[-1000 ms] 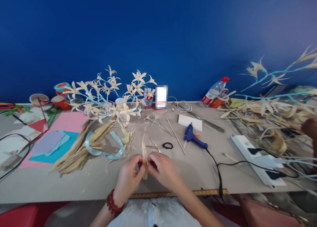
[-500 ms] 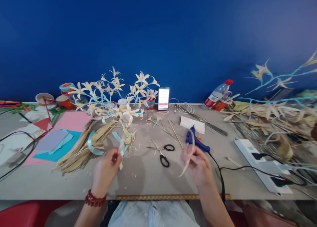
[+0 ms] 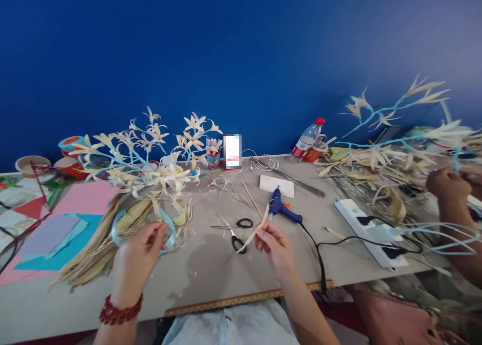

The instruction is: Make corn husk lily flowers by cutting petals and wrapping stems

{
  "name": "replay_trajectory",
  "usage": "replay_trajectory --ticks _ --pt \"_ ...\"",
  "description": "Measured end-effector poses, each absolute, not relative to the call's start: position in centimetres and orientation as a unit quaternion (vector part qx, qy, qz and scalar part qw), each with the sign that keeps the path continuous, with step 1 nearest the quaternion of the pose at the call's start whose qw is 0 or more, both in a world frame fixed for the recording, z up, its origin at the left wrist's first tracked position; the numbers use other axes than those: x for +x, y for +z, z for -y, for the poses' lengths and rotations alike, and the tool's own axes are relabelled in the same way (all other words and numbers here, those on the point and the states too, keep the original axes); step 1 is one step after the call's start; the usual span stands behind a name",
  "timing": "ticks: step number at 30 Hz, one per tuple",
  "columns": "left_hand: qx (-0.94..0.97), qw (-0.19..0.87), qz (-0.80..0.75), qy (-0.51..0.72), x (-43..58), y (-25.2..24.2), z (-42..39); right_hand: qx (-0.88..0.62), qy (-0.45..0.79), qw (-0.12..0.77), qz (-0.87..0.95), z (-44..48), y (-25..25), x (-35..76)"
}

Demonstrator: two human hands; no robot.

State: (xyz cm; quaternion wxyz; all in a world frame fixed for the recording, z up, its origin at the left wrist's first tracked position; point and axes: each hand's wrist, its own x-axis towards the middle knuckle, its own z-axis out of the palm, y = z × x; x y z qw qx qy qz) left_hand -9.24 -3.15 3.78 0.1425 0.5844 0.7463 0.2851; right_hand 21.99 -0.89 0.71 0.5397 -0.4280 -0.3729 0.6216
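Evidently the left hand pinches a husk, the right hand a strip. Scissors lie between them, back from the table's front edge, presumably for easy reach.

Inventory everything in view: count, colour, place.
Metal scissors: 1, black-handled, between hands
Plastic glue gun: 1, blue, centre right
Long power strip: 1, white, right
Clear plastic bottle: 1, red-capped, back right
Lit screen: 1, white, back centre
Dried husk bundle: 1, tan, left
Paper sheets: several, multicoloured, left
Flower sprays: several, cream, both sides
Thin strips: 2, cream, one per hand
Smaller clutter: uncounted, mixed, scattered
Another person's hands: 2, far right
Left hand: 1, red-braceleted, front
Right hand: 1, bare, front
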Motion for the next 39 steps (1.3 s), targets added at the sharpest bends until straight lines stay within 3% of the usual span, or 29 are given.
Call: replay_trajectory --ticks 3,7,20,27,39 --pt "0.612 0.293 -0.652 0.337 -7.6 2.7 4.1 -0.423 0.640 0.522 0.374 0.9 0.2 21.5" --pt "0.656 0.316 -0.581 0.364 -3.5 2.5 4.5 -0.421 0.655 0.500 0.379 1.1 -0.2 20.2" --pt "0.490 0.641 -0.452 0.380 1.8 1.0 4.0 -0.382 0.676 0.463 0.427 1.9 -1.0 18.0" --pt "0.531 0.540 -0.514 0.404 2.2 0.6 4.0 -0.420 0.642 0.473 0.434 1.2 -0.8 18.0" --pt "0.473 0.596 -0.488 0.427 2.4 1.0 3.9 -0.434 0.610 0.433 0.502 1.6 -0.3 18.3"
